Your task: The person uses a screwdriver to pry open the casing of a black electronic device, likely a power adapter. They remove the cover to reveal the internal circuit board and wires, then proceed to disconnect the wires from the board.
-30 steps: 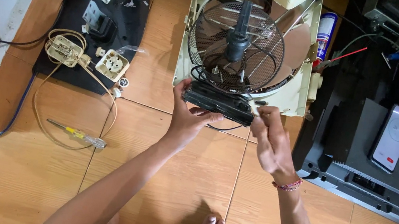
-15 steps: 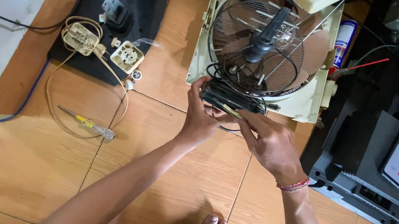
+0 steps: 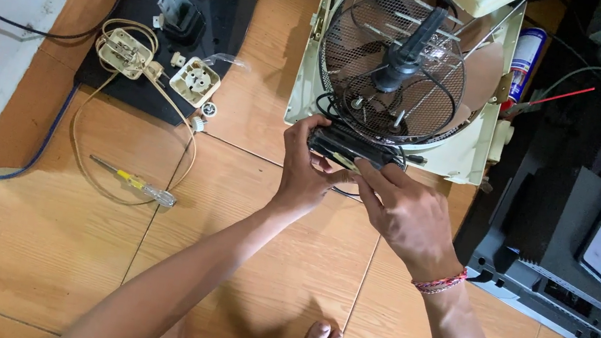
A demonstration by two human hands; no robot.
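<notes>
Head view: tiled wooden-toned floor (image 3: 246,209), white wall at left, black mat (image 3: 130,78) carrying loose sockets, yellow-handled screwdriver (image 3: 133,183) nearby. Small black box part (image 3: 348,146), oblong and wired, held just at the lower edge of a cream fan housing (image 3: 472,152). Left hand (image 3: 306,168) fingers wrapped on its left end; right hand (image 3: 406,214) fingers pinching its right end. Underside of the part hidden; fan top cut off.

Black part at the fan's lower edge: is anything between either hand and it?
Nothing visible. The left hand and right hand both already grip the black part, which sits against the wire grille of the cream fan housing.
</notes>
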